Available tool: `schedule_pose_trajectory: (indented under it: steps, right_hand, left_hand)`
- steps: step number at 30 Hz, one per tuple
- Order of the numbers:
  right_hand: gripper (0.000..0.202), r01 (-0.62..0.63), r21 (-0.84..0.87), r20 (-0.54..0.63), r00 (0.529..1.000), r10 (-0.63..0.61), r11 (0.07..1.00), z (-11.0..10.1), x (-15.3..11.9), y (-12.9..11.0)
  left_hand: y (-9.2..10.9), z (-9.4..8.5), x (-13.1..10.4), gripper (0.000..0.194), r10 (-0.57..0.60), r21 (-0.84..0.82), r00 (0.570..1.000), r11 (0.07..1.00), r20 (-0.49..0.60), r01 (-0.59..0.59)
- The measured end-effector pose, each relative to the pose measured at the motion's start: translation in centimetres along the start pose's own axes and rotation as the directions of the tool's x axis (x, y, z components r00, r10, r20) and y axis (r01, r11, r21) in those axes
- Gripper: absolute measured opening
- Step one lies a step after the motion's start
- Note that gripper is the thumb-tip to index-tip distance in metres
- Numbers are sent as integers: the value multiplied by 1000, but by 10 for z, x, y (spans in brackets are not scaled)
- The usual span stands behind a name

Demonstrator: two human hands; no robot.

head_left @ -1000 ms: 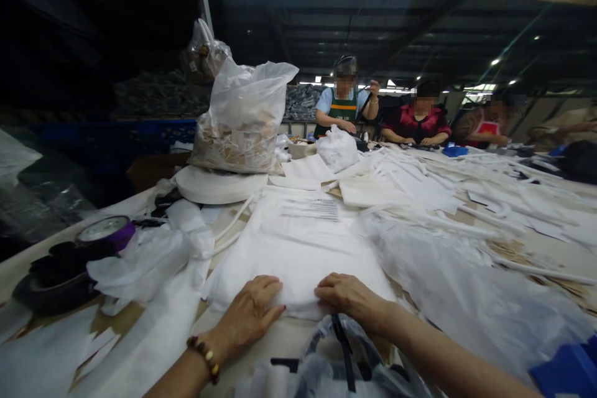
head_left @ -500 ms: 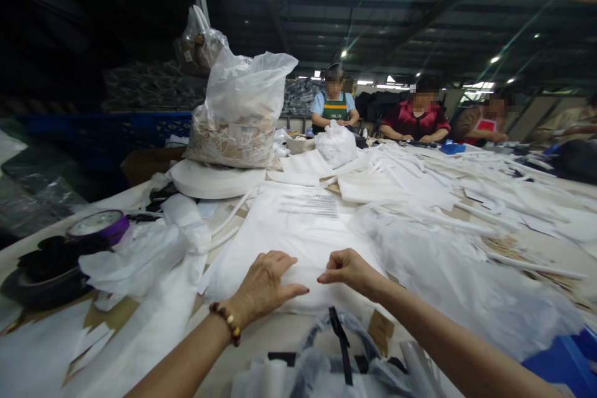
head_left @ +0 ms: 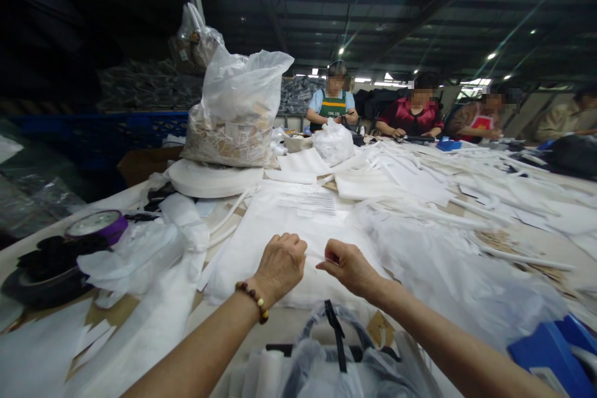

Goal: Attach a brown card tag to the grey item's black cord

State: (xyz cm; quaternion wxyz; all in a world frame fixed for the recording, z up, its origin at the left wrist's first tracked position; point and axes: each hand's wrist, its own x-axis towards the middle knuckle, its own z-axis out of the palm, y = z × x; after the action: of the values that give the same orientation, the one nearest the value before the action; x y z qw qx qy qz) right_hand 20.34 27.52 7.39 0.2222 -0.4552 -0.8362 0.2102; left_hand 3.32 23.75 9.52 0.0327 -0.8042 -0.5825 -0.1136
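My left hand point(head_left: 281, 266), a beaded bracelet point(head_left: 253, 301) on its wrist, is closed with its knuckles up over a stack of thin white plastic bags point(head_left: 273, 211). What its fingers hold is hidden. Just to its right, my right hand point(head_left: 351, 267) has its fingers curled in and its thumb pointing left; anything pinched there is too thin to make out. The two hands are close but apart. Below them, near me, stands a plastic-wrapped bag point(head_left: 321, 367) with dark looped handles and a black strap.
A clear sack of scraps point(head_left: 233, 130) stands behind a white roll point(head_left: 209, 179). Purple tape point(head_left: 116, 231) lies left and a blue bin point(head_left: 545, 354) right. Loose film point(head_left: 448, 273) and white foam sheets point(head_left: 373, 183) cover the table. Several co-workers sit across it.
My left hand has moved right and slightly up, its spread fingers now curled closed. My right hand has stayed nearly in place, shifting slightly up. The view has moved a little.
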Motion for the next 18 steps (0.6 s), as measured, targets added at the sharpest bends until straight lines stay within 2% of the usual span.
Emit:
schedule_pose_trajectory:
  steps: [2, 5, 8, 12, 15, 17, 18]
  right_hand:
    - [21, 52, -66, 15, 999, -51, 996, -4, -5, 2]
    - [21, 83, -156, 25, 997, -80, 984, -13, -17, 15]
    - [27, -1, -229, -16, 1000, -3, 974, -23, -35, 35]
    - [24, -185, -215, -112, 980, 164, 959, -34, -59, 55]
    - [22, -292, -88, -198, 942, 270, 952, -39, -73, 56]
    - [17, -345, 61, -248, 904, 349, 937, -39, -78, 53]
    - [14, -370, 154, -261, 879, 399, 916, -38, -79, 51]
  left_hand:
    - [-8, -3, -1, 25, -42, 61, 999, 997, 13, 41]
    - [-33, -9, -12, 30, -132, 122, 991, 984, 20, 128]
    - [-58, -17, -32, 31, -228, 127, 974, 966, -4, 227]
    - [-74, -25, -59, 29, -360, 8, 932, 933, -50, 361]
    - [-79, -27, -72, 24, -505, -193, 861, 853, -70, 485]
    - [-81, -27, -76, 20, -634, -379, 773, 722, -28, 579]
    - [-81, -26, -77, 17, -695, -482, 719, 624, 18, 615]
